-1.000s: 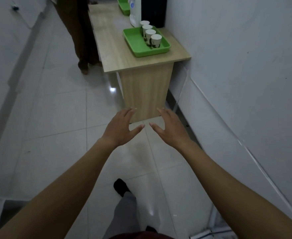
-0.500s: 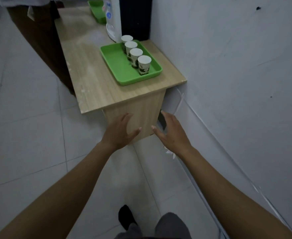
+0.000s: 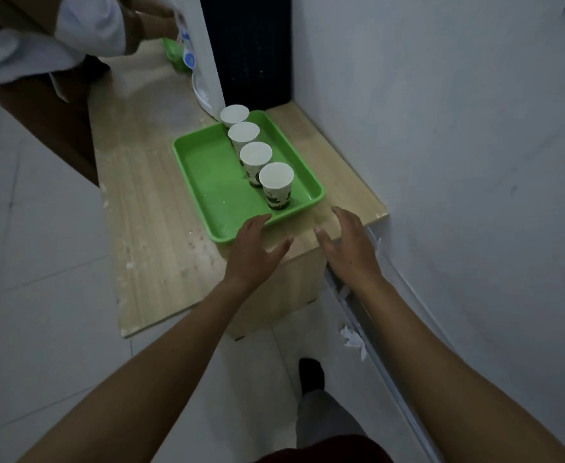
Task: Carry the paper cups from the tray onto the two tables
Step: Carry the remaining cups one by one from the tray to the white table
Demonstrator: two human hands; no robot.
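Note:
A green tray (image 3: 214, 182) lies on a light wooden table (image 3: 151, 235) against the wall. Several white paper cups with dark prints stand in a row along the tray's right side; the nearest cup (image 3: 276, 185) is by the front right corner, the farthest cup (image 3: 234, 115) at the back. My left hand (image 3: 252, 252) hovers open at the tray's front edge, fingertips near its rim. Just to the right of the tray's corner, over the table's end, my right hand (image 3: 349, 245) is open too. Both hands hold nothing.
A white water dispenser (image 3: 201, 61) and a dark box (image 3: 251, 51) stand behind the tray. Another person in a white sleeve (image 3: 84, 25) leans over the far table end near a second green tray (image 3: 174, 56). The wall runs close on the right; tiled floor lies left.
I have walked up to the table; the tray and cups are much closer. Both open hands have risen from in front of the cabinet to the tray's front edge.

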